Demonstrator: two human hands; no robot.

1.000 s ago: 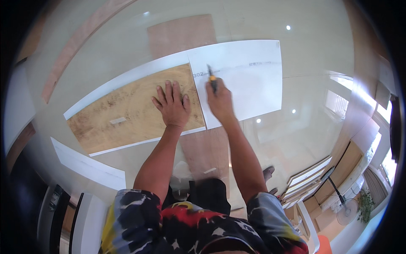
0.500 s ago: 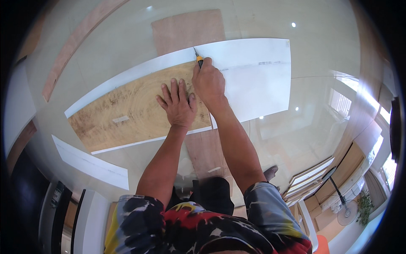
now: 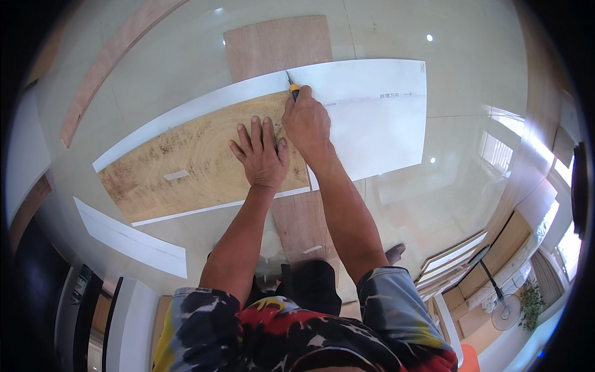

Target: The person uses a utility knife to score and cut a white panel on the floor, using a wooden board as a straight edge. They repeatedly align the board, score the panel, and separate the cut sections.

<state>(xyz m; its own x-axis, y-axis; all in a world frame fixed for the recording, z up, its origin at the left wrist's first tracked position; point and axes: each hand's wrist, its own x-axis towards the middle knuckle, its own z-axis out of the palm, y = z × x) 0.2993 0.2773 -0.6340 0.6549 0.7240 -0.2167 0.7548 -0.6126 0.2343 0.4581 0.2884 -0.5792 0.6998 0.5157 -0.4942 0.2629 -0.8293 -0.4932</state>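
Observation:
My left hand [image 3: 263, 155] lies flat with fingers spread on a stained tan wooden board [image 3: 198, 164]. Beneath that board is a larger white sheet [image 3: 378, 118], showing along its far and near edges and widely to the right. A utility knife [image 3: 294, 88] with a yellow and black handle is in my right hand [image 3: 308, 121], its fingers wrapped round it. The knife's blade points away from me and meets the white sheet near its far edge, just past the board's right end. A small pale strip [image 3: 176, 175] sits on the tan board.
A reddish plywood piece [image 3: 279, 44] passes under the sheet and shows again on the near side [image 3: 302, 226]. A white strip [image 3: 130, 239] lies at left, a curved-looking wooden plank [image 3: 111, 62] at far left. Stacked panels [image 3: 451, 260] and a fan [image 3: 506, 310] stand at lower right.
Very little differs. The whole view has shifted slightly; both hands and the knife keep nearly the same place on the board and sheet.

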